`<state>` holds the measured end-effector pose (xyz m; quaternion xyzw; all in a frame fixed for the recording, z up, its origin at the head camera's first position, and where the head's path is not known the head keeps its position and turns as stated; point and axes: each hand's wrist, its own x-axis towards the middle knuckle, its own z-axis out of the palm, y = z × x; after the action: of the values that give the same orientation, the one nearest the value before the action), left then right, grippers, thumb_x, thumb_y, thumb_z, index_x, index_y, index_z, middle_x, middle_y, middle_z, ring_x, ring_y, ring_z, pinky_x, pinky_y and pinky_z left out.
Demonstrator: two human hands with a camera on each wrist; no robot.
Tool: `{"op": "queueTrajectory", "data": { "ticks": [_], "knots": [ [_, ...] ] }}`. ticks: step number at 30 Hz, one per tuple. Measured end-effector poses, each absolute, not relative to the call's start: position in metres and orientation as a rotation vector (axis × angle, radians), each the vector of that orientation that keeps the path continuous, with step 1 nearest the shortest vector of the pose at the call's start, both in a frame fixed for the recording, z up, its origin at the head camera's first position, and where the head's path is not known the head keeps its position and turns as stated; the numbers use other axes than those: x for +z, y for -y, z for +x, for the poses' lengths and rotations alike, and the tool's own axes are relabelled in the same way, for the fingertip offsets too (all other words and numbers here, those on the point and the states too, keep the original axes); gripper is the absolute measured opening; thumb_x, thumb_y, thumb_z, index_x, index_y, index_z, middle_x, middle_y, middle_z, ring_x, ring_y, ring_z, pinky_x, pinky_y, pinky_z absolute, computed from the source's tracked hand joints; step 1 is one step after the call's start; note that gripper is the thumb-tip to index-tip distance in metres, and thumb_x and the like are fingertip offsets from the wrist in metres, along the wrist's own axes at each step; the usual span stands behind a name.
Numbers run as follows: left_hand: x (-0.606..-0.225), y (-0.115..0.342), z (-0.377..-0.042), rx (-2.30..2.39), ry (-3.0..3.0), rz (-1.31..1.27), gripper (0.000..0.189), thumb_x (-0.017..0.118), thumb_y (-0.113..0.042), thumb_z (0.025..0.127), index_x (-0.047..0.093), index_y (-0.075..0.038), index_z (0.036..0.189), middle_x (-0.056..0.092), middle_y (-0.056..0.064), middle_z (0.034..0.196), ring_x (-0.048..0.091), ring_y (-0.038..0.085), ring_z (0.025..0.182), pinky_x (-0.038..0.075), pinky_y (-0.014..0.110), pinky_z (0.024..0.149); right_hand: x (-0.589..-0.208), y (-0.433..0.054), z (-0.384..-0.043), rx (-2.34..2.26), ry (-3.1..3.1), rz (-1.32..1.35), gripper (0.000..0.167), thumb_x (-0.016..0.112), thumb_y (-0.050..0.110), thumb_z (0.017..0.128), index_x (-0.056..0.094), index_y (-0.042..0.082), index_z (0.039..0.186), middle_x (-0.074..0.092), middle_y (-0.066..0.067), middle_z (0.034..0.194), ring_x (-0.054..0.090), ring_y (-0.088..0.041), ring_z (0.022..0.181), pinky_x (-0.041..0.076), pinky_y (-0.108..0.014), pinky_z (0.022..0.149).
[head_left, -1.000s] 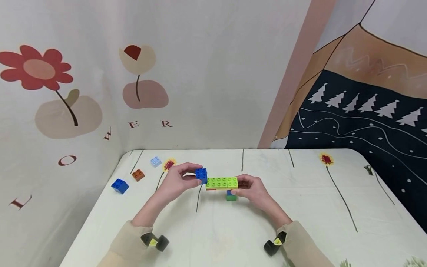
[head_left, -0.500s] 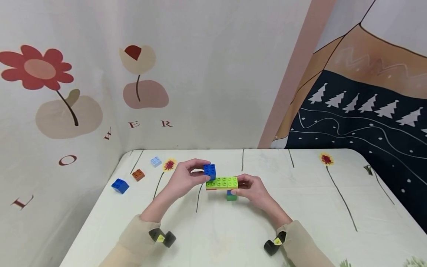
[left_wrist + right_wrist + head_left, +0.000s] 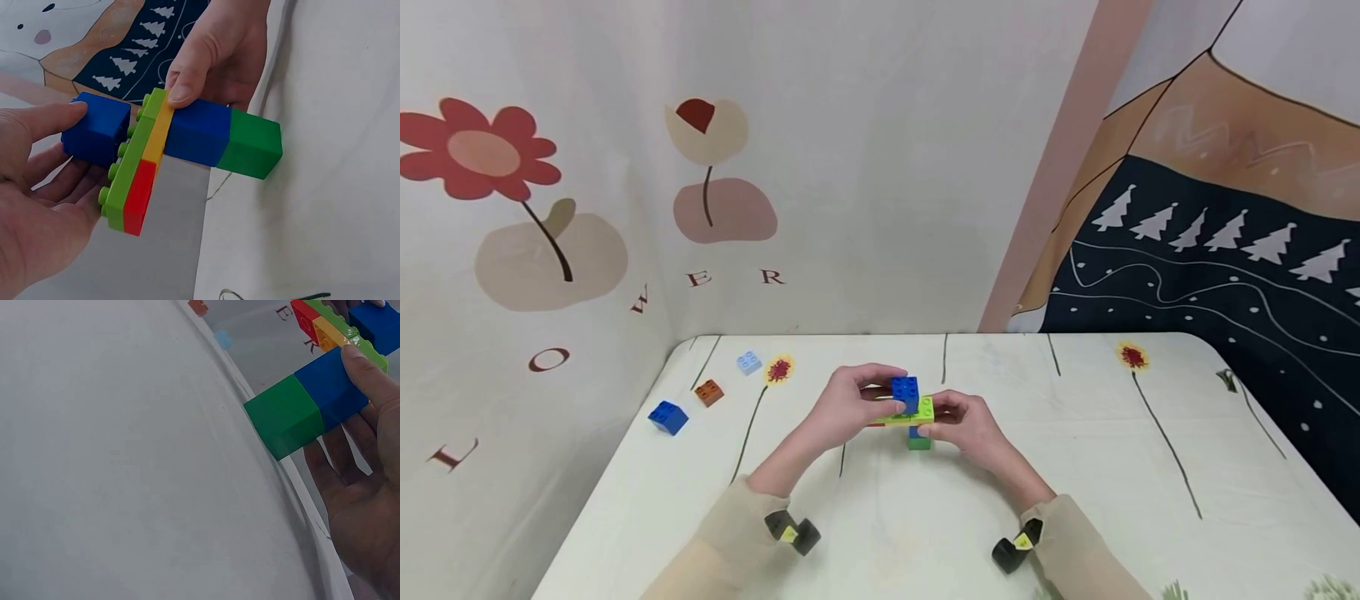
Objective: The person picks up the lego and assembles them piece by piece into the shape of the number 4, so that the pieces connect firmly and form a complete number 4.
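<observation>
My left hand (image 3: 848,410) pinches a blue building brick (image 3: 905,393) between thumb and fingers, right over the studs of a small brick build. At the top of that build lie lime green pieces (image 3: 130,175). Under them come a red piece (image 3: 139,197) and a yellow piece (image 3: 157,134). Below the yellow one a second blue brick (image 3: 199,131) joins a green brick (image 3: 253,144) at the bottom. My right hand (image 3: 970,429) grips the build from the right, its thumb at the upper end of the lower blue brick.
Several loose bricks lie on the far left of the white table (image 3: 895,517): a blue brick (image 3: 667,417), an orange-brown brick (image 3: 709,392) and a pale blue brick (image 3: 748,362). A printed curtain (image 3: 865,167) hangs behind the table's back edge.
My left hand has carried the blue brick rightward, from beside the build's left end to over its lime green top. My right hand and the build have stayed in place.
</observation>
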<state>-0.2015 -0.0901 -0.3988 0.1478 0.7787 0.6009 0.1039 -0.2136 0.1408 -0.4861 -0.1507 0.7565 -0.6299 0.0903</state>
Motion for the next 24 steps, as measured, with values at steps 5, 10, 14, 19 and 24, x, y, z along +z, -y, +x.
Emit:
{"op": "queueTrajectory", "data": {
  "ticks": [5,10,14,19,24],
  "knots": [
    [-0.401,0.082,-0.203,1.715,-2.333,0.483,0.04,0.077,-0.003,0.091,0.068,-0.002,0.13,0.069,0.015,0.124,0.069,0.03,0.109,0.059,0.036,0.088,-0.486,-0.141,-0.213,-1.871,-2.249,-0.46,0.037,0.081,0.011,0.089,0.069,-0.004,0.12,0.071,-0.014,0.113,0.067,-0.029,0.103,0.055,-0.025,0.09],
    [-0.401,0.075,-0.204,1.659,-2.369,0.536,0.038,0.077,-0.005,0.092,0.069,-0.002,0.129,0.071,0.013,0.121,0.07,0.027,0.107,0.058,0.035,0.092,-0.486,-0.141,-0.213,-1.885,-2.24,-0.46,0.034,0.081,0.01,0.089,0.069,-0.004,0.117,0.071,-0.014,0.113,0.067,-0.029,0.103,0.055,-0.025,0.09],
    [-0.4,0.073,-0.205,1.614,-2.414,0.574,0.036,0.079,-0.005,0.09,0.07,-0.002,0.125,0.072,0.011,0.118,0.07,0.024,0.104,0.058,0.034,0.091,-0.486,-0.141,-0.213,-1.89,-2.235,-0.451,0.032,0.081,0.009,0.089,0.069,-0.004,0.115,0.071,-0.013,0.111,0.067,-0.028,0.103,0.055,-0.026,0.091],
    [-0.4,0.074,-0.208,1.578,-2.444,0.621,0.035,0.081,-0.006,0.089,0.072,-0.003,0.123,0.073,0.009,0.114,0.071,0.022,0.1,0.058,0.033,0.089,-0.486,-0.14,-0.214,-1.887,-2.239,-0.46,0.032,0.081,0.009,0.089,0.069,-0.004,0.116,0.072,-0.013,0.111,0.067,-0.028,0.104,0.055,-0.026,0.092],
    [-0.4,0.075,-0.21,1.606,-2.382,0.611,0.032,0.078,-0.011,0.093,0.071,-0.002,0.123,0.073,0.01,0.113,0.071,0.022,0.1,0.058,0.033,0.089,-0.487,-0.14,-0.215,-1.886,-2.238,-0.478,0.033,0.081,0.008,0.089,0.069,-0.004,0.117,0.071,-0.013,0.111,0.067,-0.028,0.104,0.055,-0.026,0.091]
  ]
}}
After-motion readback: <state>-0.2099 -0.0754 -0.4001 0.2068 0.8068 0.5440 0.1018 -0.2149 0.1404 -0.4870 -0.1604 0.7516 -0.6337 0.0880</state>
